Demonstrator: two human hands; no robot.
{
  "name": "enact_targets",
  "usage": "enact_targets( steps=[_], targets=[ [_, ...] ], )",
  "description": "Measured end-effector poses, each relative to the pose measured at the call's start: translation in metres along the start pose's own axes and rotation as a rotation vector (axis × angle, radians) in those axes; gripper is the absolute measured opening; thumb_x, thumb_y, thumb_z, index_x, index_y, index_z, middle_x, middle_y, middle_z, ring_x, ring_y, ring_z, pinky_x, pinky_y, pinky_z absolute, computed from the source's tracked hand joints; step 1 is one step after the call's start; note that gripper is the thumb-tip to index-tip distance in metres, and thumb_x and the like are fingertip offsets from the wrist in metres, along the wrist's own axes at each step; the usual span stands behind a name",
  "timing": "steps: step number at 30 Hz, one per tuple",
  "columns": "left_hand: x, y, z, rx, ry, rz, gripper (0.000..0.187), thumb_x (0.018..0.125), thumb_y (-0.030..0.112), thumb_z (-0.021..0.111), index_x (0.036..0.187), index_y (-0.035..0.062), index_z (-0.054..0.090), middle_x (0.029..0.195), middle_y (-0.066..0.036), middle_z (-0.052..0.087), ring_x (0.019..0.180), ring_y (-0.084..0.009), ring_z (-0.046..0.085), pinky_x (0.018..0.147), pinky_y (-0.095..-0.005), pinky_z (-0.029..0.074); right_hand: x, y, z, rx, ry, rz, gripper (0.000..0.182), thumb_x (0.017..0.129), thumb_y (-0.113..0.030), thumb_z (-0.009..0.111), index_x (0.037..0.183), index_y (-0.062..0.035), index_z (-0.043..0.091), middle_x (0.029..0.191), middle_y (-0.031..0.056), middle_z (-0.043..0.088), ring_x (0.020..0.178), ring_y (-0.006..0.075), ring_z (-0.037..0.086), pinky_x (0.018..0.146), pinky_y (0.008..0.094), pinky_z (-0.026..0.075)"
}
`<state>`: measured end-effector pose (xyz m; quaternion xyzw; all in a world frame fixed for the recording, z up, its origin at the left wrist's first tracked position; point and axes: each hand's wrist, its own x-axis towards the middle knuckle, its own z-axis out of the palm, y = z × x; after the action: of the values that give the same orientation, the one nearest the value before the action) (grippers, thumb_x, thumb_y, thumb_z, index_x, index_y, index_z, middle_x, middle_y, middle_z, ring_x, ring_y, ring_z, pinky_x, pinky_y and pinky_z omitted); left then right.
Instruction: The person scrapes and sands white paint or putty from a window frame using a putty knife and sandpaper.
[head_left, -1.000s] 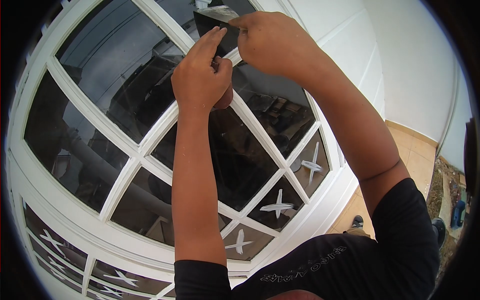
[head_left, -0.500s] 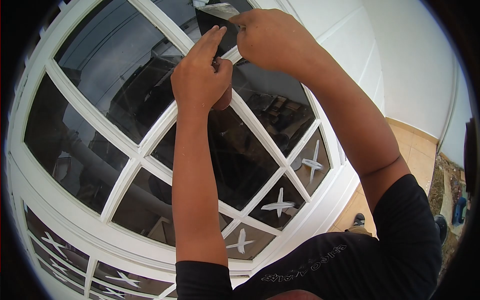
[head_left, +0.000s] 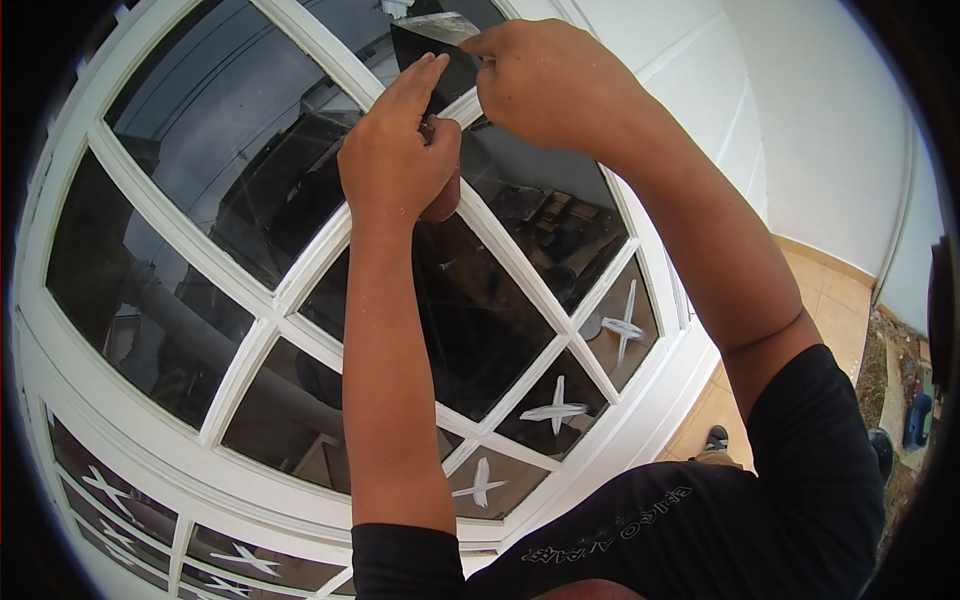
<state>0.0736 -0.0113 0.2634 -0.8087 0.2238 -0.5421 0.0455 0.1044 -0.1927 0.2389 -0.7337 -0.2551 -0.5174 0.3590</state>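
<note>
My left hand is raised against the white-framed window, its fingers stretched up and close together. A brown rounded object shows under its palm and behind the thumb; I cannot tell what it is. My right hand is closed just to the right and higher, with thumb and index finger pinched at the end of a shiny, translucent strip. This strip slants across the top pane, above a dark, sharp-edged patch of the glass. Left fingertips lie near the patch's lower edge.
White tape crosses mark several small lower panes. More crosses show on panes at the lower left. A white wall stands at the right above a tan tiled floor. A blue object lies on the ground at the far right.
Both hands hold nearly the same pose. The left hand sits very slightly further left, and the view has shifted a little.
</note>
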Motion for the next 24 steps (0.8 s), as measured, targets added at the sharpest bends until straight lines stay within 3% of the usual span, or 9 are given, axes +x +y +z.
enact_targets(
  steps=[3, 6, 8, 12, 14, 21, 24],
  targets=[
    [0.000, -0.001, 0.002, 0.004, 0.025, 0.033, 0.057, 0.079, 0.011, 0.060, 0.134, 0.0264, 0.069, 0.136, 0.001, 0.069, 0.102, -0.0249, 0.075, 0.089, -0.0390, 0.061, 0.000, -0.001, -0.002, -0.027, 0.016, -0.062, 0.038, 0.091, -0.015, 0.055, 0.120, -0.0012, 0.075, 0.103, 0.0243, 0.075, 0.090, 0.0390, 0.074, 0.090, 0.0432, 0.059],
    [0.001, 0.000, 0.001, 0.002, 0.009, 0.013, 0.057, 0.079, 0.011, 0.061, 0.134, 0.0264, 0.069, 0.135, 0.001, 0.070, 0.102, -0.0249, 0.074, 0.089, -0.0391, 0.061, 0.003, -0.005, -0.007, -0.006, -0.100, 0.101, 0.038, 0.091, -0.015, 0.055, 0.120, -0.0013, 0.075, 0.104, 0.0235, 0.075, 0.091, 0.0383, 0.074, 0.090, 0.0430, 0.059],
    [0.000, -0.001, 0.001, 0.000, 0.012, 0.011, 0.057, 0.079, 0.012, 0.061, 0.134, 0.0264, 0.069, 0.135, 0.001, 0.070, 0.103, -0.0247, 0.074, 0.090, -0.0389, 0.060, 0.000, 0.004, 0.001, -0.063, 0.021, -0.118, 0.038, 0.091, -0.015, 0.054, 0.120, -0.0018, 0.075, 0.104, 0.0234, 0.075, 0.091, 0.0377, 0.074, 0.090, 0.0428, 0.059],
    [0.000, -0.003, 0.003, 0.018, 0.018, 0.035, 0.057, 0.079, 0.012, 0.061, 0.133, 0.0267, 0.069, 0.135, 0.002, 0.070, 0.103, -0.0246, 0.074, 0.090, -0.0385, 0.060, 0.001, 0.004, 0.004, -0.031, 0.034, -0.011, 0.038, 0.091, -0.016, 0.055, 0.119, -0.0022, 0.075, 0.104, 0.0234, 0.075, 0.091, 0.0378, 0.074, 0.090, 0.0431, 0.059],
    [0.000, -0.005, 0.003, 0.012, 0.029, 0.014, 0.062, 0.078, 0.015, 0.066, 0.138, 0.0330, 0.067, 0.132, -0.002, 0.072, 0.075, -0.0169, 0.072, 0.083, -0.0331, 0.061, -0.003, 0.000, -0.002, -0.044, 0.009, -0.022, 0.037, 0.090, -0.016, 0.056, 0.118, -0.0021, 0.076, 0.103, 0.0241, 0.075, 0.089, 0.0384, 0.074, 0.089, 0.0435, 0.059],
    [0.000, -0.005, 0.003, -0.011, 0.029, 0.004, 0.062, 0.078, 0.014, 0.065, 0.137, 0.0328, 0.068, 0.130, -0.004, 0.072, 0.075, -0.0179, 0.073, 0.083, -0.0340, 0.061, 0.000, 0.002, -0.003, -0.040, -0.007, -0.027, 0.038, 0.089, -0.015, 0.056, 0.118, -0.0018, 0.076, 0.097, 0.0261, 0.075, 0.086, 0.0406, 0.073, 0.088, 0.0446, 0.059],
    [0.000, -0.005, 0.004, 0.040, 0.053, 0.061, 0.061, 0.078, 0.014, 0.064, 0.137, 0.0326, 0.068, 0.130, -0.005, 0.073, 0.076, -0.0182, 0.073, 0.083, -0.0339, 0.061, 0.002, 0.008, 0.002, -0.012, 0.099, -0.105, 0.038, 0.089, -0.015, 0.056, 0.118, -0.0020, 0.076, 0.097, 0.0262, 0.075, 0.086, 0.0410, 0.073, 0.088, 0.0448, 0.059]
  ],
)
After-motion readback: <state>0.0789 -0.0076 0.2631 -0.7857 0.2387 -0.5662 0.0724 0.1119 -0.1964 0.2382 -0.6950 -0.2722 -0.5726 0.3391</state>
